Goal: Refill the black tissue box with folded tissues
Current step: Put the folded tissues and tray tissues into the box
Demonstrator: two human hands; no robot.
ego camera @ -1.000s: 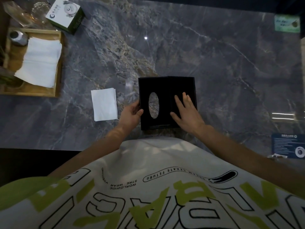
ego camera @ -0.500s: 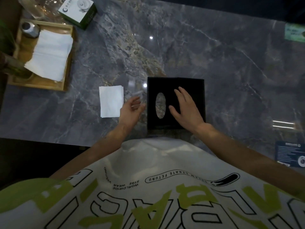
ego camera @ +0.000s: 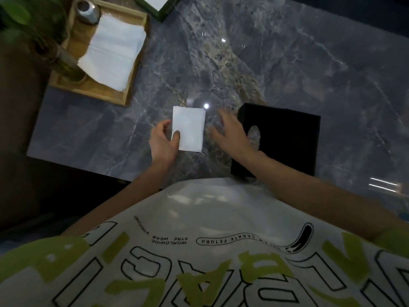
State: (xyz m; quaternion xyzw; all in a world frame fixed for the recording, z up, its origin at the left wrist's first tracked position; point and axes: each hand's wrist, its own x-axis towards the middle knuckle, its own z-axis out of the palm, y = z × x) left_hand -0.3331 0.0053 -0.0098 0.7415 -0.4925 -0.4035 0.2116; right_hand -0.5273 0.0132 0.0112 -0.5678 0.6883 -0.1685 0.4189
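The black tissue box [ego camera: 285, 140] lies on the grey marble table, its oval slot [ego camera: 254, 135] facing up and showing the table through it. To its left lies a small stack of folded white tissues [ego camera: 189, 131]. My left hand [ego camera: 163, 142] grips the stack's left edge, thumb on top. Blurred by motion, my right hand [ego camera: 230, 134] hovers with fingers spread between the stack and the box, its wrist over the box's left part.
A wooden tray [ego camera: 93, 89] at the back left holds a larger pile of white tissues [ego camera: 115, 52], a metal can [ego camera: 87, 11] and a glass bottle [ego camera: 66, 63]. A green-edged box [ego camera: 159, 5] sits at the top edge. The table's front edge runs near my body.
My left hand left the box and took hold of the folded stack. My right hand came off the box top and moved left toward the stack. The view shifted left.
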